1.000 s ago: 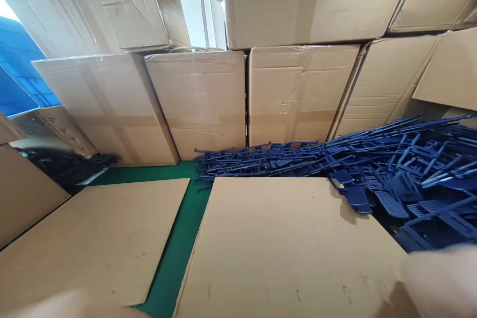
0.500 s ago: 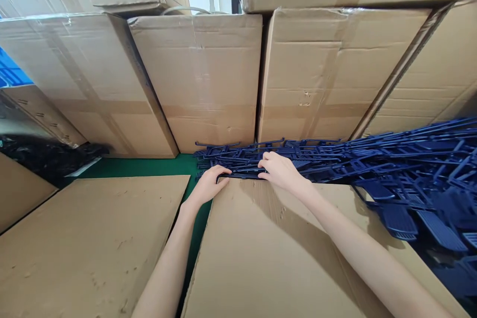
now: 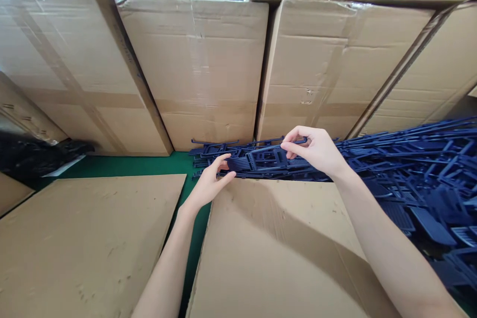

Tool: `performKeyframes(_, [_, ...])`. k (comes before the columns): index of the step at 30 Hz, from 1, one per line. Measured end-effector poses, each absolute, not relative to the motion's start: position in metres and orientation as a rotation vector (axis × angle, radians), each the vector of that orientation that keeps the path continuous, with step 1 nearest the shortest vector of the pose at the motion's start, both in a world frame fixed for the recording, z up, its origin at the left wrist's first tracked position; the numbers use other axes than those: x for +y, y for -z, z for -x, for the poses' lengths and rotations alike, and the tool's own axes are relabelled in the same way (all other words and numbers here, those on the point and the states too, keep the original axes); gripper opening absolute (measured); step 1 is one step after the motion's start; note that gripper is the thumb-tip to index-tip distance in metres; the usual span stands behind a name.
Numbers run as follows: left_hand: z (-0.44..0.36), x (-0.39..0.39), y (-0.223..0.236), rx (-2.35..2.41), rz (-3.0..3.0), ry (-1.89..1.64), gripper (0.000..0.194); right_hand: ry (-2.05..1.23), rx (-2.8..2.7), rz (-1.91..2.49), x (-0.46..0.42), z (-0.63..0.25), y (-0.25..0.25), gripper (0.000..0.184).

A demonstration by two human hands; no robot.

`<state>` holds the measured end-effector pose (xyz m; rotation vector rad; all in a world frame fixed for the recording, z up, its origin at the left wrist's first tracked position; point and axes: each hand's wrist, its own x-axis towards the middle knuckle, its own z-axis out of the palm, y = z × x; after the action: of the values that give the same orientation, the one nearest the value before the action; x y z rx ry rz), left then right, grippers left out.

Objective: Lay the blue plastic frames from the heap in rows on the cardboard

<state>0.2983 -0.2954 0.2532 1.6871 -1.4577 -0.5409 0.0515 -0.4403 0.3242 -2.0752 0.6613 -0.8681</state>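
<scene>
A dark blue plastic frame piece (image 3: 263, 158) is lifted a little off the heap of similar blue plastic parts (image 3: 417, 174), tilted up at its right end. My left hand (image 3: 210, 184) pinches its left end with closed fingers. My right hand (image 3: 316, 151) grips its right end between thumb and fingers. Both hands hover just beyond the far edge of a flat cardboard sheet (image 3: 283, 253) that lies in front of me.
Sealed cardboard boxes (image 3: 201, 69) are stacked as a wall right behind the heap. A second flat cardboard sheet (image 3: 85, 238) lies at the left, with a strip of green floor (image 3: 186, 238) between the sheets. Black parts (image 3: 33, 156) sit at the far left.
A second ago no hands were over the heap. Both hands reached to the blue parts, closed on one frame piece and have lifted it, the right end rising higher.
</scene>
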Motion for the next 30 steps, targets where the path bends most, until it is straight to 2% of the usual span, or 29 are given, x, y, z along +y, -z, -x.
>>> performKeyframes(3, [-0.291,-0.289,-0.273,-1.408,-1.574,0.563,0.039,0.694,0.640,1.841,-0.436,-0.052,-0.328,0.064])
performKeyframes(6, [-0.288,-0.278,-0.289,-1.499,-1.632,0.689,0.031,0.538,0.617,1.758,-0.434,-0.056,-0.326,0.069])
performKeyframes(9, [-0.288,-0.267,-0.297,-1.611,-1.752,0.777,0.029,0.443,0.571,1.811,-0.435,-0.058,-0.320,0.065])
performKeyframes(14, [-0.289,-0.264,-0.295,-1.731,-1.870,0.589,0.027,0.255,0.551,1.927,-0.428,-0.054,-0.321,0.057])
performKeyframes(16, [-0.289,-0.264,-0.293,-1.746,-1.856,0.633,0.029,0.180,0.560,2.007,-0.423,-0.050,-0.325,0.054])
performKeyframes(20, [-0.284,-0.257,-0.300,-1.749,-1.952,0.875,0.046,0.202,0.610,2.131,-0.419,-0.047,-0.330,0.050])
performKeyframes(22, [-0.274,-0.247,-0.312,-1.717,-2.022,1.007,0.047,0.212,0.579,2.095,-0.419,-0.052,-0.325,0.050])
performKeyframes(24, [-0.261,-0.235,-0.325,-1.687,-2.026,1.192,0.030,0.214,0.528,2.029,-0.417,-0.063,-0.313,0.049])
performKeyframes(26, [-0.248,-0.224,-0.336,-1.738,-2.021,1.139,0.016,0.230,0.516,1.965,-0.410,-0.077,-0.296,0.046])
performKeyframes(30, [-0.235,-0.214,-0.343,-1.816,-2.095,0.890,0.012,0.364,0.409,1.946,-0.389,-0.099,-0.266,0.042])
